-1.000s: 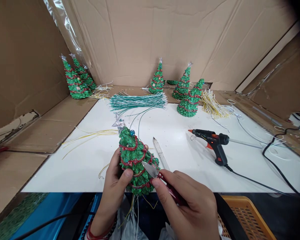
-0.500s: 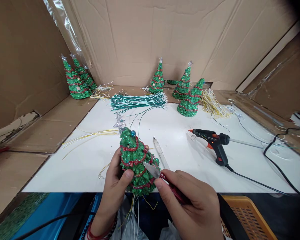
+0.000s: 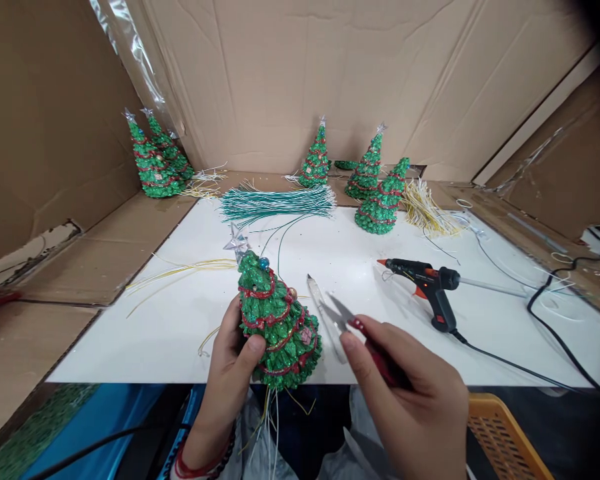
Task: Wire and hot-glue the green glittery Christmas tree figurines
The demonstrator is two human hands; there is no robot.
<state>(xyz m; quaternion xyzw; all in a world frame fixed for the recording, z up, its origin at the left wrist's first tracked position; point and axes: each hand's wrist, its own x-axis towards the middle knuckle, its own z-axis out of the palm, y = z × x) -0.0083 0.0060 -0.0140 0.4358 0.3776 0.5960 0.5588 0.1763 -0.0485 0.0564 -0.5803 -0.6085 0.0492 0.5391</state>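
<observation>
A green glittery tree (image 3: 280, 327) with red garlands, small balls and a clear star (image 3: 237, 243) leans left over the table's front edge. My left hand (image 3: 235, 373) is closed round its left side, and thin white and yellow wires (image 3: 267, 423) hang from its base. To the right of the tree, apart from it, my right hand (image 3: 410, 387) grips a red-handled knife (image 3: 375, 343), its blade pointing up and left. The blade is over a clear, dark-tipped pen-like tool (image 3: 325, 313) on the white table (image 3: 180, 340).
Several similar trees (image 3: 380, 200) stand at the back. A green and white wire bundle (image 3: 277, 202) lies mid-back, with yellow and white wires (image 3: 425, 208) to its right. A black glue gun (image 3: 435, 287) with a trailing cord lies at right. An orange basket (image 3: 505, 433) is below the table.
My right hand and the knife have moved right, off the tree, uncovering a small pink piece on its side. The held tree has barely shifted.
</observation>
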